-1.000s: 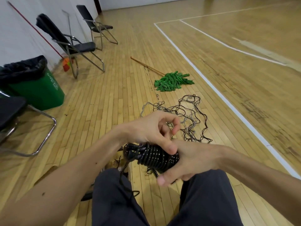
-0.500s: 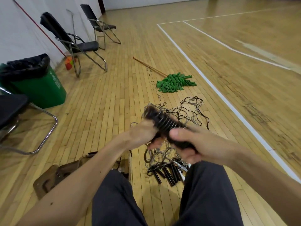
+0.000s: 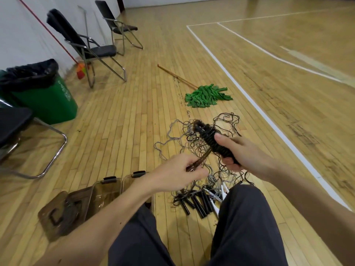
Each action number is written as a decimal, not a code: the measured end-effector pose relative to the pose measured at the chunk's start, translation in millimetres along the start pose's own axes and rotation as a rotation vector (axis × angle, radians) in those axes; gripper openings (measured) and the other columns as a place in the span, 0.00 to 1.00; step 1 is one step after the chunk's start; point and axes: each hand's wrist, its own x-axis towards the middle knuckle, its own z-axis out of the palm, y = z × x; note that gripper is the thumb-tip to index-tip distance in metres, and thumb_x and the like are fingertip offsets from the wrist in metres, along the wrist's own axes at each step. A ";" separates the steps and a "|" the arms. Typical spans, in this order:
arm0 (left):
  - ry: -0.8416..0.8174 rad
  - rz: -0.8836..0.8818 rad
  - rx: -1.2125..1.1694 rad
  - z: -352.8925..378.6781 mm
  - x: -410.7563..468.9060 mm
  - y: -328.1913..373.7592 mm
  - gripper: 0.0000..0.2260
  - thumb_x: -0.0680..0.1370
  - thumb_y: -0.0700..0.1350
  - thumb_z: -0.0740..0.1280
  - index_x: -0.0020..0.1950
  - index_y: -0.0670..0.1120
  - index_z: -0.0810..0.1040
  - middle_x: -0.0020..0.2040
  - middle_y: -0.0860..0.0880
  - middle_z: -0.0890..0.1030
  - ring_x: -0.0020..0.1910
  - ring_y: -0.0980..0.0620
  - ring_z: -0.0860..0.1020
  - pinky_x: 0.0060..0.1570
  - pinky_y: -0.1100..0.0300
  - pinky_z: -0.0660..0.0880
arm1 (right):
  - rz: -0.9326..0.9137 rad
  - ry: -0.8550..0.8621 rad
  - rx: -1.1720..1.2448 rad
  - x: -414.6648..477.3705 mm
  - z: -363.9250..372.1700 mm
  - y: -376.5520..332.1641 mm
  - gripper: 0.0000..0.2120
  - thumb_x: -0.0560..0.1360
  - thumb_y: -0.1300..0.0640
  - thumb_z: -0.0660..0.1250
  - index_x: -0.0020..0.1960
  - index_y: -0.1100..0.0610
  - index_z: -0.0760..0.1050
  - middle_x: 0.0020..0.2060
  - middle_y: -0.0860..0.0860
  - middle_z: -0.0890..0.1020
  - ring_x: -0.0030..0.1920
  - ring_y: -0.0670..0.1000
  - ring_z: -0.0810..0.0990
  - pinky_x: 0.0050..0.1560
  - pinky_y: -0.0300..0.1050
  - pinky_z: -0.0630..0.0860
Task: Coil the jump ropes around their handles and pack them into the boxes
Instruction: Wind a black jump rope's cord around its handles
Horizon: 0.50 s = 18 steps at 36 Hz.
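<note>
My right hand (image 3: 244, 154) grips a black jump rope bundle (image 3: 211, 140), its cord wound tightly round the paired handles, tilted up to the left. My left hand (image 3: 178, 172) pinches the loose end of that cord, which runs taut from the bundle down to my fingers. Below them a tangle of black and grey ropes (image 3: 194, 143) lies on the wooden floor, with several black and white handles (image 3: 199, 202) near my right knee. Two clear brown boxes (image 3: 107, 191) stand open by my left leg, partly hidden by my forearm.
A brown box lid (image 3: 57, 214) lies left of the boxes. A green mop (image 3: 207, 96) rests beyond the ropes. A green bin (image 3: 44, 96) and folding chairs (image 3: 90, 47) line the left wall. My legs (image 3: 245, 227) fill the foreground.
The bundle rose from my lap and tilted up. My left hand let go of the coil, moved down and left, and now pulls the cord's free end taut.
</note>
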 end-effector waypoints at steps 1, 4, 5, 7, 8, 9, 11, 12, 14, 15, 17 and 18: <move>0.005 -0.012 0.048 0.3 -0.9 -2.4 0.15 0.81 0.55 0.65 0.38 0.49 0.70 0.30 0.53 0.67 0.29 0.53 0.66 0.34 0.55 0.65 | -0.027 0.029 -0.097 1.9 0.8 3.4 0.25 0.76 0.36 0.64 0.45 0.60 0.72 0.26 0.49 0.70 0.25 0.49 0.66 0.27 0.40 0.62; 0.007 -0.029 0.178 2.3 -2.5 -5.3 0.12 0.82 0.54 0.64 0.43 0.49 0.74 0.31 0.56 0.70 0.27 0.58 0.66 0.33 0.57 0.65 | -0.122 0.130 -0.377 8.3 2.7 13.6 0.23 0.77 0.35 0.62 0.43 0.56 0.74 0.25 0.47 0.72 0.24 0.47 0.69 0.30 0.43 0.67; 0.021 -0.034 0.203 3.8 -2.9 -4.7 0.09 0.83 0.53 0.63 0.47 0.50 0.75 0.31 0.57 0.70 0.25 0.60 0.66 0.31 0.59 0.64 | -0.144 0.174 -0.449 11.0 3.6 16.7 0.22 0.77 0.33 0.61 0.43 0.53 0.74 0.25 0.47 0.73 0.24 0.46 0.70 0.31 0.44 0.68; 0.060 -0.050 0.205 7.2 -3.1 -2.5 0.07 0.84 0.51 0.62 0.54 0.50 0.76 0.30 0.57 0.71 0.23 0.62 0.68 0.29 0.62 0.62 | -0.178 0.263 -0.584 17.0 6.0 21.6 0.25 0.75 0.30 0.58 0.44 0.52 0.74 0.26 0.47 0.75 0.24 0.42 0.71 0.32 0.42 0.67; 0.080 -0.056 0.205 8.5 -2.9 -1.8 0.07 0.84 0.50 0.62 0.57 0.50 0.76 0.30 0.57 0.71 0.23 0.62 0.68 0.28 0.63 0.61 | -0.192 0.302 -0.641 19.4 7.3 23.0 0.25 0.75 0.29 0.57 0.46 0.52 0.73 0.28 0.46 0.76 0.25 0.42 0.72 0.32 0.41 0.66; 0.101 -0.059 0.208 9.4 -2.3 -1.6 0.08 0.84 0.51 0.61 0.59 0.50 0.76 0.31 0.56 0.73 0.23 0.62 0.69 0.28 0.62 0.62 | -0.205 0.336 -0.686 21.2 8.5 23.5 0.25 0.76 0.30 0.57 0.47 0.53 0.72 0.30 0.46 0.76 0.27 0.42 0.73 0.32 0.41 0.65; 0.140 -0.079 0.182 8.6 0.0 -3.3 0.08 0.84 0.51 0.61 0.58 0.50 0.76 0.34 0.53 0.77 0.25 0.58 0.71 0.29 0.58 0.67 | -0.214 0.387 -0.729 24.2 8.8 25.2 0.23 0.78 0.32 0.58 0.50 0.53 0.70 0.33 0.45 0.77 0.33 0.42 0.75 0.33 0.42 0.67; 0.151 -0.098 0.137 7.2 1.7 -5.6 0.09 0.84 0.52 0.60 0.56 0.50 0.77 0.35 0.51 0.77 0.28 0.55 0.71 0.32 0.55 0.69 | -0.203 0.399 -0.741 25.3 8.3 26.4 0.24 0.78 0.32 0.57 0.52 0.53 0.69 0.35 0.46 0.78 0.34 0.44 0.76 0.34 0.43 0.69; 0.156 -0.148 0.032 4.0 4.8 -9.4 0.10 0.84 0.53 0.60 0.52 0.49 0.77 0.35 0.50 0.73 0.30 0.51 0.69 0.34 0.55 0.68 | -0.184 0.409 -0.767 26.0 7.7 27.0 0.27 0.77 0.31 0.56 0.54 0.55 0.70 0.36 0.48 0.79 0.36 0.48 0.77 0.35 0.45 0.72; 0.161 -0.164 0.011 3.4 6.2 -10.9 0.10 0.84 0.53 0.60 0.52 0.49 0.77 0.34 0.50 0.72 0.30 0.51 0.68 0.33 0.56 0.67 | -0.180 0.407 -0.781 25.9 8.7 26.9 0.28 0.77 0.30 0.56 0.54 0.56 0.71 0.37 0.49 0.78 0.36 0.48 0.77 0.35 0.46 0.71; 0.181 -0.165 0.071 5.0 7.8 -10.8 0.10 0.84 0.52 0.60 0.53 0.49 0.76 0.33 0.52 0.72 0.27 0.55 0.67 0.28 0.61 0.65 | -0.141 0.380 -0.794 24.5 12.3 23.8 0.27 0.78 0.32 0.57 0.55 0.57 0.69 0.37 0.49 0.75 0.36 0.47 0.75 0.33 0.45 0.69; 0.197 -0.146 0.143 6.1 7.5 -9.2 0.09 0.84 0.52 0.59 0.55 0.50 0.76 0.33 0.53 0.73 0.27 0.56 0.68 0.28 0.63 0.66 | -0.113 0.366 -0.804 23.9 13.8 22.1 0.26 0.78 0.33 0.57 0.55 0.57 0.67 0.37 0.49 0.73 0.36 0.46 0.74 0.33 0.45 0.69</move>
